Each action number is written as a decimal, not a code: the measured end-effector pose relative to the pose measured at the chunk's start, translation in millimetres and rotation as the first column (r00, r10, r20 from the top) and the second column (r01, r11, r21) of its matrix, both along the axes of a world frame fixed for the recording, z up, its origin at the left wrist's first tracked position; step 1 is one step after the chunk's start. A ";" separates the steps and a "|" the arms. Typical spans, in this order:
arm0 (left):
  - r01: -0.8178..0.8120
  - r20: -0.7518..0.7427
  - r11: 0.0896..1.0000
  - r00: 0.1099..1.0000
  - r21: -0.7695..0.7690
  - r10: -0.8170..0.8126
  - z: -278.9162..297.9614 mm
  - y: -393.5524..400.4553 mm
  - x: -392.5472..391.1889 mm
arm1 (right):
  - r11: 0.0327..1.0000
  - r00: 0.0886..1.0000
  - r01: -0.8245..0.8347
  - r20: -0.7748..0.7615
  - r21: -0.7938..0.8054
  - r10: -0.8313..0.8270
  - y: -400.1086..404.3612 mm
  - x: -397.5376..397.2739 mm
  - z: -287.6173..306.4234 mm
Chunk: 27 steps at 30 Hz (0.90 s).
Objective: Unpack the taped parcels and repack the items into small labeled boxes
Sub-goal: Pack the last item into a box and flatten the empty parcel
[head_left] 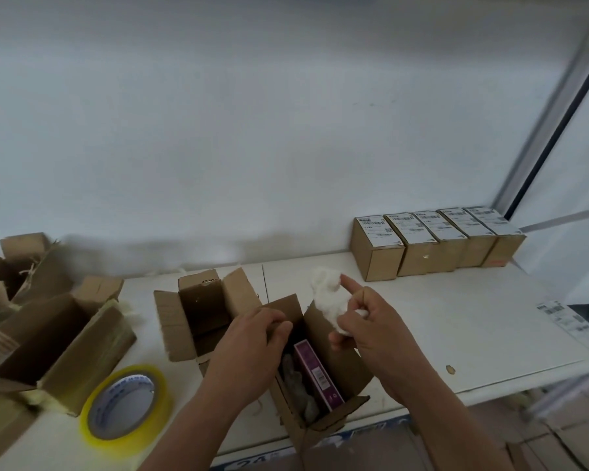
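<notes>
An open small cardboard box [346, 368] stands at the table's near edge, holding a purple item box [317, 373] upright beside grey-white stuffing [296, 385]. My left hand [252, 338] grips the box's left flap, fingers curled over its edge. My right hand [368, 321] holds a wad of white stuffing [329, 292] just above the box's right flap, index finger pointing up. A second open box [204, 311], apparently empty, sits right behind. Several sealed labeled boxes [432, 243] line up at the back right.
A roll of yellowish packing tape [126, 406] lies near left. Larger opened parcels with taped flaps [58, 338] crowd the left side. Loose labels [565, 316] lie at the right edge. A white wall rises behind the white table [473, 321].
</notes>
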<state>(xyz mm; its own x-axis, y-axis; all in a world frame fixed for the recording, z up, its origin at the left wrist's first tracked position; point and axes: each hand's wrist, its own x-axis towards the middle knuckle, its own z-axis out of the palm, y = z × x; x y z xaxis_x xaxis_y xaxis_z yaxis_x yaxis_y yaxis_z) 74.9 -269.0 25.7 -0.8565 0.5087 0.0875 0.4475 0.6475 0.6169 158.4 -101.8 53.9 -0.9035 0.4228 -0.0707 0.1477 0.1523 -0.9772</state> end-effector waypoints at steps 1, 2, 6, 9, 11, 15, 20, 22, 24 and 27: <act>0.002 -0.011 1.000 1.000 -0.002 -0.002 0.7 0.2 -0.3 | 1.000 1.000 -0.004 0.007 0.022 0.004 0.8 -0.2 -0.5; 0.007 -0.021 1.000 1.000 -0.002 -0.007 1.5 0.3 -0.8 | 0.999 1.000 -0.014 0.025 0.050 0.013 1.3 0.2 -0.4; 0.060 -0.008 0.998 0.998 -0.031 -0.060 3.0 -0.5 1.1 | 0.969 0.985 -0.130 0.137 0.209 0.103 4.4 5.5 -3.2; 0.167 -0.127 0.942 0.969 -0.292 -0.211 -1.9 0.9 4.3 | 0.928 0.956 -0.246 0.228 0.280 0.185 8.8 9.6 -4.4; 0.232 -0.161 0.897 0.937 -0.376 -0.310 -3.2 4.7 4.7 | 0.915 0.941 -0.289 0.259 0.280 0.218 11.2 10.7 -5.9; 0.385 -0.063 0.805 0.886 -0.451 -0.460 -2.9 7.3 -2.3 | 0.944 0.938 -0.265 0.281 0.198 0.204 13.1 9.9 -4.9; 0.463 0.054 0.699 0.852 -0.545 -0.521 -0.8 9.7 -10.7 | 0.891 0.942 -0.250 0.306 0.378 0.135 13.8 4.4 -15.9; 0.482 0.084 0.679 0.843 -0.553 -0.531 2.9 15.7 -9.0 | 0.890 0.950 -0.209 0.300 0.405 0.087 13.7 3.0 -19.5; 0.498 0.120 0.657 0.838 -0.566 -0.532 5.5 19.8 -7.1 | 0.897 0.953 -0.193 0.293 0.398 0.075 15.3 1.7 -22.8; 0.489 0.152 0.610 0.841 -0.623 -0.519 5.8 24.9 -1.8 | 0.896 0.950 -0.213 0.297 0.391 0.096 17.0 1.8 -26.0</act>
